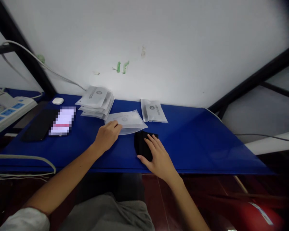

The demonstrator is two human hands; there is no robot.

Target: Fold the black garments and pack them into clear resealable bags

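Note:
On the blue table, my left hand (109, 134) has its fingers pressed together on the near left edge of a translucent pouch (132, 121) that lies flat. Its grey print faces up. My right hand (156, 155) rests with fingers spread on a folded black item (141, 146), just in front of the pouch. Behind my left hand is a stack of similar pouches (96, 98). One more pouch (155, 110), with something dark inside, lies on its own to the right, near the wall.
At the left of the blue table (195, 138) are a white earbud case (58, 101), a lit phone (64, 121), a black flat device (39, 125) and a white power strip (13, 110). Black metal bars slope at both sides. A pale cable (26, 156) loops over the near left edge.

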